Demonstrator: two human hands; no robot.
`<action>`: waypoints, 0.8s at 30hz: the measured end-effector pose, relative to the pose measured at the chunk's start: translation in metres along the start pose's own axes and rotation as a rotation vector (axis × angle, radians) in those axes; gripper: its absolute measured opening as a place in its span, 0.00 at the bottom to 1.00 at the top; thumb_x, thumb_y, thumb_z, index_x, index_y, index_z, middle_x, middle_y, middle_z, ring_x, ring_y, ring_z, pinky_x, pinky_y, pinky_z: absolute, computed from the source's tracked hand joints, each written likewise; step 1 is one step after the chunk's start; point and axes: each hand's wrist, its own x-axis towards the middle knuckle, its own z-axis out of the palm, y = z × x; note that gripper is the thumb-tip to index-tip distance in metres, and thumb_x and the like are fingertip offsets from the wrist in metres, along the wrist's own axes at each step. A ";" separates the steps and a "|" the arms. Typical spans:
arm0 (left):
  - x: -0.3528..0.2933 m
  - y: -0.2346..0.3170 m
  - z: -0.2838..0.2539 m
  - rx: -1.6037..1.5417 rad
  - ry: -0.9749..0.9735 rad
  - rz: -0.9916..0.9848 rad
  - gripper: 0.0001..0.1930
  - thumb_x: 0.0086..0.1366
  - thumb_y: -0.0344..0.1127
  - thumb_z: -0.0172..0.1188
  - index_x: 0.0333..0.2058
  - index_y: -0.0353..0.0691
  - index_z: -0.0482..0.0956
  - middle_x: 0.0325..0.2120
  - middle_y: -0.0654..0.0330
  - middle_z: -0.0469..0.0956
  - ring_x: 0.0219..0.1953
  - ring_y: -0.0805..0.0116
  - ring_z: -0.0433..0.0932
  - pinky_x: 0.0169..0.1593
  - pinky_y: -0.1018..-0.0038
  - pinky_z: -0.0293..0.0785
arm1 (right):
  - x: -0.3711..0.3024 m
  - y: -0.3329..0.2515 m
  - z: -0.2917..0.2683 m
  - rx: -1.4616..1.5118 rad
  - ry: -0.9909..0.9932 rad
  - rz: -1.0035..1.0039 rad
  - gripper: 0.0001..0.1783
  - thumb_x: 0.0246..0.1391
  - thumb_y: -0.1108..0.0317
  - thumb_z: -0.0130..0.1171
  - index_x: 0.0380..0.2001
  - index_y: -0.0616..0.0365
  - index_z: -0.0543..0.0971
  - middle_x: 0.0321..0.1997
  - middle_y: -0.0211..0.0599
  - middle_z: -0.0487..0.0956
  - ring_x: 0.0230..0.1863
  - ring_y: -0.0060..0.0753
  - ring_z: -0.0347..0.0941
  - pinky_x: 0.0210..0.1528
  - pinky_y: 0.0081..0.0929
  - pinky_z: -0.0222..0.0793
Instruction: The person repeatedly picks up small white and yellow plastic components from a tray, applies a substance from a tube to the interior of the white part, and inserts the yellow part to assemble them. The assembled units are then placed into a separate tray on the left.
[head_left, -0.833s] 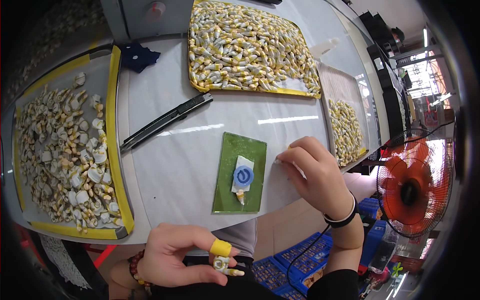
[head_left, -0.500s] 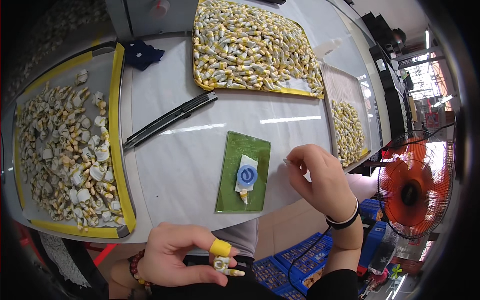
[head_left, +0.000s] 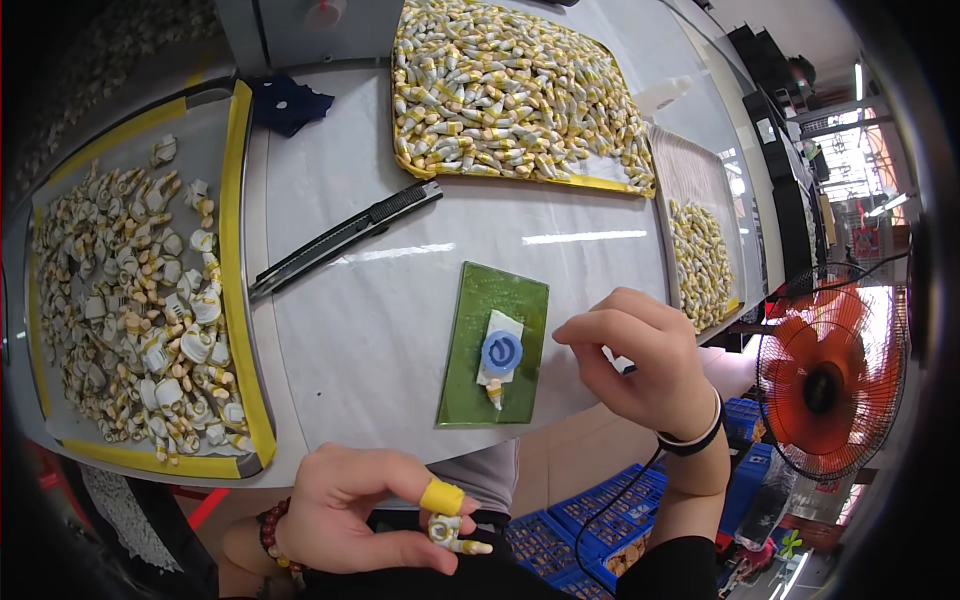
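Observation:
My left hand [head_left: 360, 505], at the lower edge, pinches a small white-and-yellow moulded piece [head_left: 446, 530] with a flesh-coloured tip. Yellow tape wraps one of its fingers. My right hand [head_left: 645, 360] hovers to the right of a green rectangular plate [head_left: 460, 390], its thumb and forefinger closed together; what they hold, if anything, is hidden. On the plate lies a white pad [head_left: 510, 325] bearing a round blue piece [head_left: 502, 352] with a curved groove. Just below the pad, a small white, yellow and flesh-coloured piece [head_left: 495, 393] rests on the plate.
At left stands a yellow-edged tray [head_left: 262, 410] of loose moulded pieces. A fuller tray [head_left: 600, 184] lies at the back, with a smaller one [head_left: 685, 160] to its right. A black utility knife [head_left: 350, 238] lies between. An orange fan [head_left: 830, 380] and blue crates [head_left: 610, 510] stand right.
The small pale bit at my right fingertips has gone from sight as that hand turned slightly. My left hand keeps its grip. The whole view has shifted a little.

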 end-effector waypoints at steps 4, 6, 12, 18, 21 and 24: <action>0.000 0.000 -0.002 0.024 -0.018 0.023 0.17 0.43 0.26 0.73 0.33 0.28 0.77 0.28 0.49 0.80 0.31 0.66 0.79 0.34 0.76 0.76 | -0.001 0.003 0.003 0.017 -0.012 0.062 0.10 0.40 0.80 0.56 0.31 0.59 0.75 0.25 0.38 0.71 0.26 0.40 0.70 0.26 0.31 0.66; -0.001 -0.001 -0.004 0.046 -0.024 0.024 0.17 0.43 0.25 0.73 0.33 0.28 0.77 0.28 0.49 0.80 0.31 0.66 0.80 0.34 0.76 0.76 | -0.001 0.003 0.003 0.021 -0.029 0.094 0.10 0.41 0.80 0.56 0.31 0.59 0.74 0.26 0.39 0.72 0.27 0.42 0.70 0.28 0.32 0.67; 0.000 -0.002 -0.004 0.037 -0.043 0.015 0.18 0.43 0.25 0.73 0.34 0.27 0.77 0.28 0.48 0.80 0.32 0.65 0.80 0.35 0.76 0.76 | -0.002 0.006 0.003 -0.056 -0.025 0.143 0.08 0.45 0.77 0.57 0.32 0.61 0.73 0.27 0.40 0.73 0.29 0.43 0.71 0.31 0.33 0.68; -0.002 0.000 0.003 -0.061 0.046 -0.028 0.18 0.42 0.25 0.73 0.33 0.28 0.77 0.28 0.48 0.79 0.31 0.65 0.80 0.33 0.76 0.77 | -0.003 0.006 0.003 -0.062 0.046 0.042 0.08 0.43 0.79 0.58 0.31 0.62 0.76 0.28 0.39 0.74 0.29 0.40 0.72 0.31 0.31 0.69; -0.003 -0.002 0.004 -0.080 0.082 -0.004 0.18 0.42 0.26 0.74 0.32 0.28 0.77 0.26 0.49 0.79 0.30 0.65 0.80 0.33 0.75 0.77 | -0.001 -0.007 -0.001 -0.069 0.061 -0.039 0.10 0.39 0.80 0.60 0.30 0.61 0.77 0.27 0.37 0.74 0.28 0.38 0.72 0.31 0.29 0.70; 0.000 -0.003 0.001 -0.024 0.040 0.035 0.18 0.42 0.27 0.74 0.32 0.29 0.77 0.26 0.50 0.79 0.30 0.65 0.80 0.33 0.76 0.77 | 0.002 -0.013 0.001 -0.040 0.041 -0.136 0.14 0.35 0.80 0.59 0.31 0.60 0.76 0.29 0.36 0.74 0.29 0.36 0.72 0.31 0.27 0.70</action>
